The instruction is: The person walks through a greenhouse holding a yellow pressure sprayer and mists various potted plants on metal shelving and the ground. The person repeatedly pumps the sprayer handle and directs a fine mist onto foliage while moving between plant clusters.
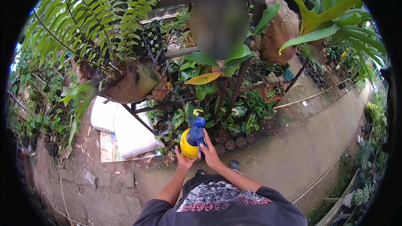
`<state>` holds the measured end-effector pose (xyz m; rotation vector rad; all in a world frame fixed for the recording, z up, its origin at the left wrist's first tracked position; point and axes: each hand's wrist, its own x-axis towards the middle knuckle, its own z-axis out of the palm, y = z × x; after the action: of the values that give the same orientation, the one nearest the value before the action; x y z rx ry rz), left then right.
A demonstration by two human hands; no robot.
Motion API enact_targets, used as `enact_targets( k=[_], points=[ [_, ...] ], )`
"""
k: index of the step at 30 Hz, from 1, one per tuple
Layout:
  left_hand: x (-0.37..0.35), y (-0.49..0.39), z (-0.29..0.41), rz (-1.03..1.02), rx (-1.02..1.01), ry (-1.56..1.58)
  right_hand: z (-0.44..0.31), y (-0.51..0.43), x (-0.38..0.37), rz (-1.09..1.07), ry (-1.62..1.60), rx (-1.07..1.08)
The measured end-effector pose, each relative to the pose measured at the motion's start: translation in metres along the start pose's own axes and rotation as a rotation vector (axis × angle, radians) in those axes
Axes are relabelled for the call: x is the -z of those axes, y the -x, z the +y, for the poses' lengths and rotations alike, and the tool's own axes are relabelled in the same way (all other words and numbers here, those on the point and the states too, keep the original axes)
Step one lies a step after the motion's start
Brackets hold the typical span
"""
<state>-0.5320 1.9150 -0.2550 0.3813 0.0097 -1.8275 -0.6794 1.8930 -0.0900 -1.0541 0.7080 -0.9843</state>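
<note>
A yellow pressure sprayer bottle point(187, 146) with a dark blue top and pump knob point(199, 121) is held in front of my body, its nozzle towards the plants. My right hand point(210, 154) wraps the blue handle on the bottle's right side. From below and the left, my left hand point(185, 160) cups the yellow body. Just beyond the sprayer are low leafy plants point(179, 117) and several small pots of dark soil point(230, 145). A yellowing leaf point(203, 78) hangs above them.
A large fern point(103, 22) and a mounted staghorn fern point(281, 34) hang from a dark metal rack point(235, 88). White sacks point(132, 131) lie at the left. A concrete path point(282, 150) runs to the right, with a thin hose point(333, 163) along it.
</note>
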Motion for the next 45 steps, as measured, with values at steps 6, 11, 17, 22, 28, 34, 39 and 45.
enact_targets(
  k=[6, 11, 17, 22, 28, 34, 39, 45],
  points=[
    [-0.027, -0.016, 0.031, 0.308, -0.052, -0.205, -0.020, -0.036, -0.009, 0.018, 0.004, 0.117],
    [-0.058, -0.042, 0.054, 0.130, -0.081, -0.241, -0.047, -0.060, -0.009, -0.045, 0.023, 0.174],
    [-0.070, -0.056, 0.055, 0.145, -0.081, -0.298, -0.070, -0.078, 0.000, -0.013, 0.044, 0.160],
    [-0.057, -0.032, -0.010, 0.245, 0.093, -0.183, -0.088, -0.055, 0.029, -0.259, 0.206, -0.017],
    [-0.066, -0.012, -0.049, 0.300, 0.127, -0.378, -0.090, 0.006, 0.046, -0.074, 0.063, -0.012],
    [-0.087, -0.025, -0.077, 0.097, 0.262, -0.523, -0.081, 0.069, 0.046, 0.181, 0.086, 0.209],
    [-0.105, -0.035, -0.157, 0.039, 0.297, -0.778, -0.107, 0.104, 0.112, 0.296, 0.075, 0.194],
    [-0.135, -0.057, -0.246, 0.055, 0.596, -0.638, -0.155, 0.149, 0.201, 0.372, -0.094, 0.205]
  ],
)
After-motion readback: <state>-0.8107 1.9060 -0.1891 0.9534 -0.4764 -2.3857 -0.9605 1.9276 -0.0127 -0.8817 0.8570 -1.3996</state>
